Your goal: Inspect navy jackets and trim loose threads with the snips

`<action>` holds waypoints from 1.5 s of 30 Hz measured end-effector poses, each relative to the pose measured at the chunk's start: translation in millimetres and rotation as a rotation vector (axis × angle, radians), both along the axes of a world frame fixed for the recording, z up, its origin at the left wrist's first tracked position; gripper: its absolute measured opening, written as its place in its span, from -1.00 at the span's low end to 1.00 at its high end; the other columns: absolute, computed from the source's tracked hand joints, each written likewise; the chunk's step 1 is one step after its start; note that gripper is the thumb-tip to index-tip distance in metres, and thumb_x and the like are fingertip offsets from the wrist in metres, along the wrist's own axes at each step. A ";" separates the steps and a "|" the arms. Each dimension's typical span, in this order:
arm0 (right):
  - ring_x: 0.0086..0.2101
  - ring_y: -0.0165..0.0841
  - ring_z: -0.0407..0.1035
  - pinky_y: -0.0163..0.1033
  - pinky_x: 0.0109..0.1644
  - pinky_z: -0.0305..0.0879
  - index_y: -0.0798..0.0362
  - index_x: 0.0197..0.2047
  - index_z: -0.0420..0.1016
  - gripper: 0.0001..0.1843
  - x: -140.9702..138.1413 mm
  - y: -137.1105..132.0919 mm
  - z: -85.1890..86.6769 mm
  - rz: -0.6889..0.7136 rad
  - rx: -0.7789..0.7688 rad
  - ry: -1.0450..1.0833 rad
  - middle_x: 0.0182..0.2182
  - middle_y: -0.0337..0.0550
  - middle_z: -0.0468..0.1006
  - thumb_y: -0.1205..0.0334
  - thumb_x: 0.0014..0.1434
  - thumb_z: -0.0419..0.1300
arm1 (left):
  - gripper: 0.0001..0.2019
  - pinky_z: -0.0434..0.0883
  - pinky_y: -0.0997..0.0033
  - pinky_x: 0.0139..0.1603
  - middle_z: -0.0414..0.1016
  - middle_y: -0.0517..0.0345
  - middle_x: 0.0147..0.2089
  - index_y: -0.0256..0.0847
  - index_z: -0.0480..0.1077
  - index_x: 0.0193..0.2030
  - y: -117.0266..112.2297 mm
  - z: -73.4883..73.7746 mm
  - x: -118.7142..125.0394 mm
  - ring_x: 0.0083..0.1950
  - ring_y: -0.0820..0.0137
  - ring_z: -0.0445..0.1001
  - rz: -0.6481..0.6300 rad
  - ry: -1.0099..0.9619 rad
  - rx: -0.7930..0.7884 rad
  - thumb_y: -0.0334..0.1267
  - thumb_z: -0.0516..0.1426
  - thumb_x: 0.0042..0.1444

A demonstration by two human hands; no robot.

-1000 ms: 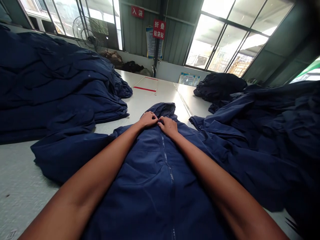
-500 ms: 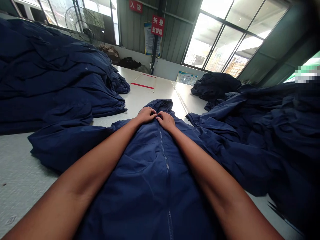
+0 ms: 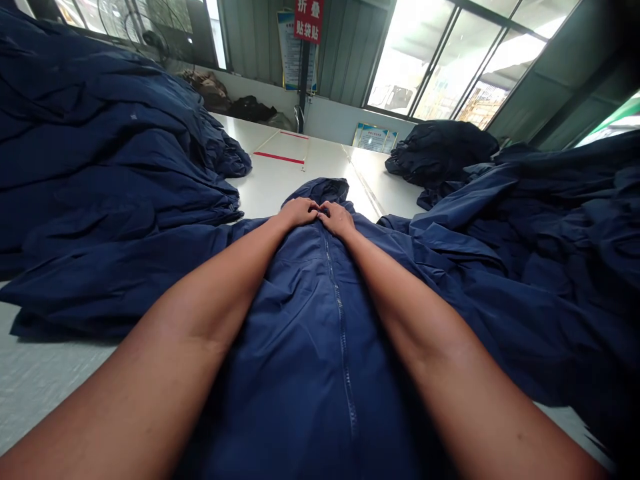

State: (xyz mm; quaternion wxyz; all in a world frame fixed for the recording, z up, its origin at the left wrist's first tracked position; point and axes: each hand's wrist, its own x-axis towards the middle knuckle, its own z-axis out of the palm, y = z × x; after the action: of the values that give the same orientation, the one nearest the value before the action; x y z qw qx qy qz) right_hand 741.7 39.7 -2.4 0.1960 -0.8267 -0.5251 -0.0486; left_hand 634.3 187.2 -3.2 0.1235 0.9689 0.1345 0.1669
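Note:
A navy blue jacket (image 3: pixel 300 320) lies spread over the table before me, its long front zipper running down the middle and its hood at the far end. Both my arms reach forward over it. My left hand (image 3: pixel 300 211) and my right hand (image 3: pixel 337 219) meet at the collar, at the top of the zipper. The fingers of each are curled in a pinch on the jacket there, thumbs close together. What exactly lies between the fingertips is too small to make out. The sleeves stretch out to both sides.
A large heap of navy garments (image 3: pixel 100 133) fills the left of the white table (image 3: pixel 280 179). More navy garments (image 3: pixel 565 233) are piled on the right, with a dark bundle (image 3: pixel 443 152) behind. Red tape (image 3: pixel 279 158) marks the tabletop. Windows and a fan (image 3: pixel 153 39) stand beyond.
My view has shifted forward and down a little, so the jacket shows closer. Both hands stay pinched at the collar. The left sleeve now lies farther to the left in view.

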 end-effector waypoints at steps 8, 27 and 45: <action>0.04 -0.12 0.46 -0.03 0.18 0.38 -0.02 0.19 0.54 -0.63 50.0 40.5 -1.9 0.001 0.006 -0.012 0.07 0.00 0.58 0.03 0.47 0.08 | -0.56 0.40 0.28 0.33 0.70 0.13 0.18 -0.04 0.64 0.20 35.6 -2.3 48.2 0.24 0.16 0.58 0.047 -0.049 0.075 -0.09 0.12 0.27; 0.12 0.00 0.48 0.14 0.23 0.36 0.04 0.13 0.54 -0.61 72.5 69.4 -1.9 -0.130 -0.005 -0.024 0.07 0.13 0.62 -0.04 0.51 0.08 | -0.63 0.43 0.05 0.24 0.68 -0.09 -0.03 -0.19 0.65 -0.06 40.8 7.7 71.4 0.17 0.00 0.58 0.184 0.032 0.141 -0.02 0.08 0.42; -0.11 -0.23 0.49 -0.11 0.03 0.40 -0.02 0.04 0.57 -0.75 -151.4 -239.6 71.2 0.645 -0.021 -0.077 -0.06 -0.07 0.56 0.10 0.53 0.09 | -0.70 0.32 0.43 -0.27 0.53 0.17 -0.32 -0.20 0.48 -0.17 -175.8 110.3 -250.6 -0.35 0.43 0.42 -0.344 0.013 -0.053 -0.09 0.04 0.49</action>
State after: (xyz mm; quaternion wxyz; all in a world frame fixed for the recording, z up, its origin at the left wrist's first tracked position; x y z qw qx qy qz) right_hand 590.3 -199.9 68.7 0.1730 -0.6173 -0.7674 -0.0099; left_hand 383.7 11.4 107.1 0.1749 0.9751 -0.0283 0.1336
